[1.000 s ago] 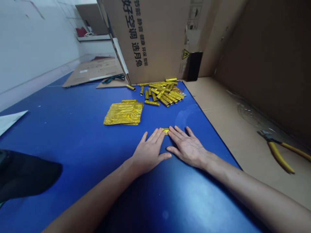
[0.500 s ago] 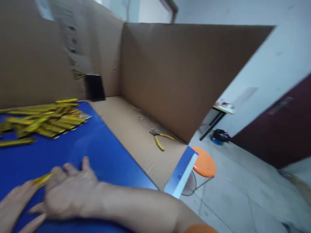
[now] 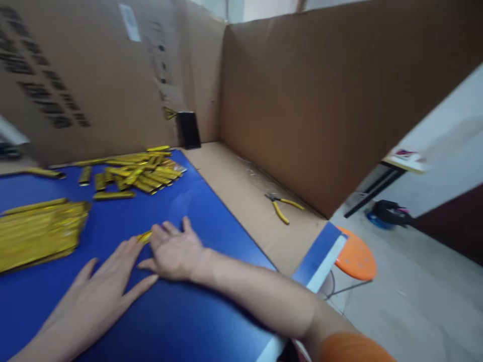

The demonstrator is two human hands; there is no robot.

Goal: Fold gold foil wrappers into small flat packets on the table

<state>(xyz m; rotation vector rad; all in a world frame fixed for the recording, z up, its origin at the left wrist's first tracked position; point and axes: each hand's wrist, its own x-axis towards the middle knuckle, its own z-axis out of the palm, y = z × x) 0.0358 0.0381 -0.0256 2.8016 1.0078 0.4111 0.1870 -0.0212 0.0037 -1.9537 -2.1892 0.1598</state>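
A small gold foil piece (image 3: 144, 237) lies on the blue tabletop, mostly covered by my hands. My left hand (image 3: 100, 291) rests with fingers stretched out and thumb spread, its fingertips on the left part of the foil. Lying flat at the other end is my right hand (image 3: 176, 254), fingers apart, its edge touching the foil. The two thumbs come close to each other. To the left sits a stack of flat gold sheets (image 3: 41, 229). Beyond my hands is a pile of rolled gold tubes (image 3: 153, 173).
Cardboard walls (image 3: 275, 95) stand behind and to the right. Pliers with yellow handles (image 3: 281, 211) lie on the cardboard strip beside the blue tabletop (image 3: 181, 317). A black flat device (image 3: 189, 130) leans at the back corner. An orange stool (image 3: 356, 256) stands beyond the table's right edge.
My view has swung left, bringing the gold sheet stack into sight and shifting everything rightward. Both hands remain at the gold foil piece, with more of the left one showing.
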